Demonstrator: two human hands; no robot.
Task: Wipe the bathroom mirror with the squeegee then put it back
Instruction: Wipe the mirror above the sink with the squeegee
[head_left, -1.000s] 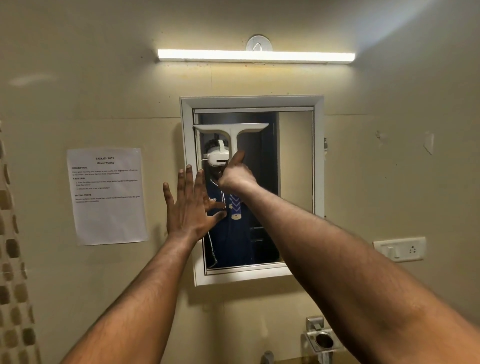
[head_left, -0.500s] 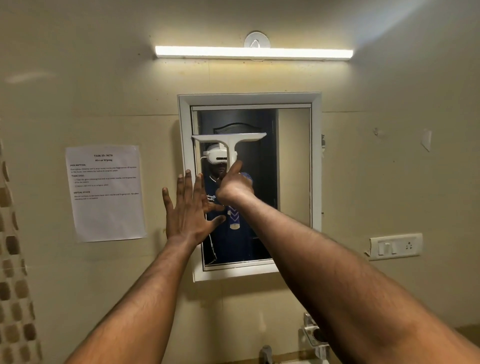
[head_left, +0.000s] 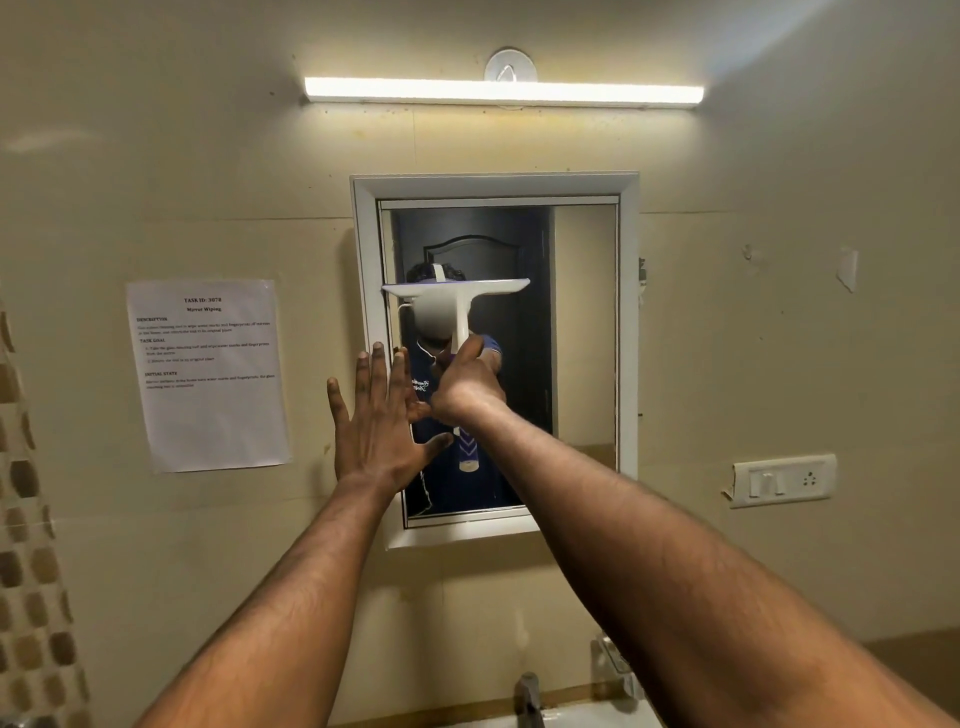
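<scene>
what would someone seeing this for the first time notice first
Likely the white squeegee, its blade level across the left half of the framed mirror at mid-height, gripped by the handle in the right hand. Next, the left hand, spread flat over the mirror's left frame edge. Above, a bright tube light glows on the wall, and a printed sheet hangs left of the mirror.

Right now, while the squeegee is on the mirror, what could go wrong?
1. The left hand lies flat over the mirror's left frame edge, with fingers partly on the glass. It may leave fresh fingerprints.
2. The squeegee blade spans only the left part of the glass, so the right strip could be missed.
3. The right hand grips the handle low down, so the blade might tilt and streak.
</scene>
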